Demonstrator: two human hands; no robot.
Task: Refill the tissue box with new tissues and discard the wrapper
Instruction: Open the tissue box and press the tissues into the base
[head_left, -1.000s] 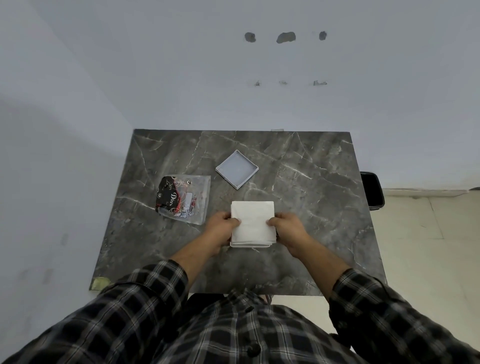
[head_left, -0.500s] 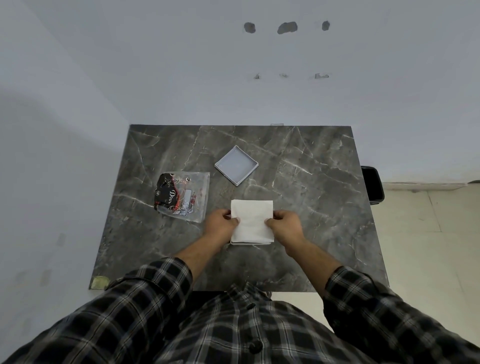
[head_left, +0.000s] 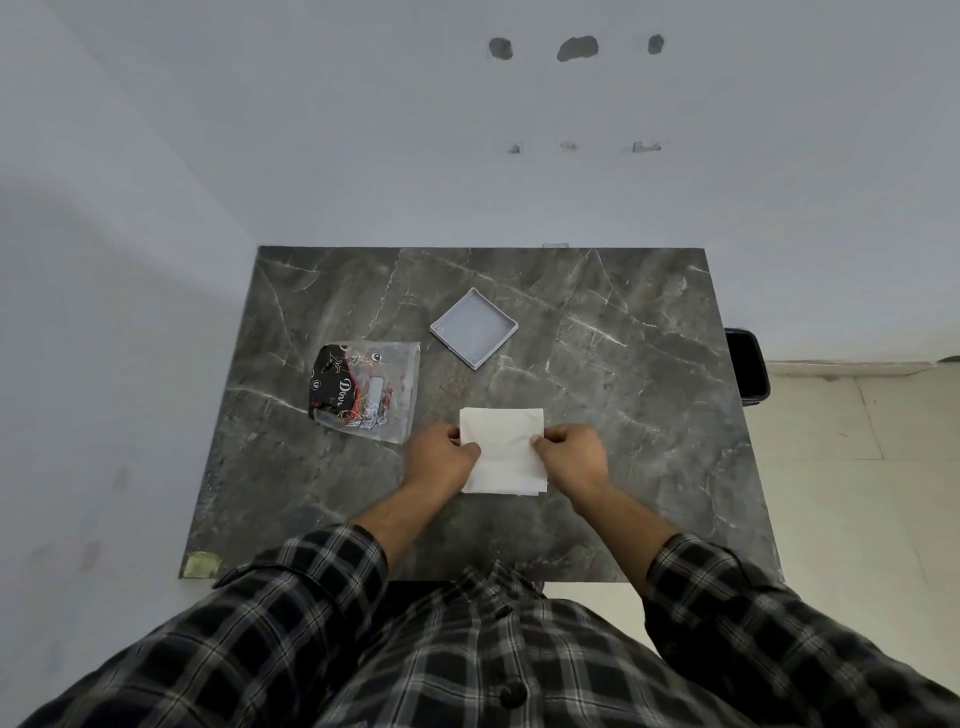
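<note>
Tissue stack (head_left: 506, 452), white and square, sits on the dark marble table (head_left: 623, 415) near the front centre, directly between both hands. Left hand (head_left: 440, 457) is closed on the stack's left edge, fingers curled in at about mid-height of that side. Right hand (head_left: 570, 451) pinches the right edge, fingertips (head_left: 536, 440) on top of the upper sheet near the right margin. Stack's far edge projects past both hands; near edge shows a few layered sheets at the bottom right corner. Can't tell whether the stack is lifted or resting flat.

Grey square tray-like lid (head_left: 474, 328) lies open side up, rotated diamond-wise, farther back on the table, well apart from the stack. Clear plastic wrapper (head_left: 366, 388) with black and red print lies flat to the left, near the left hand but not touching it. Black bin (head_left: 747, 366) sits on the floor just off the table's right edge. Plaid sleeves (head_left: 332, 571) fill the lower part of the view.
</note>
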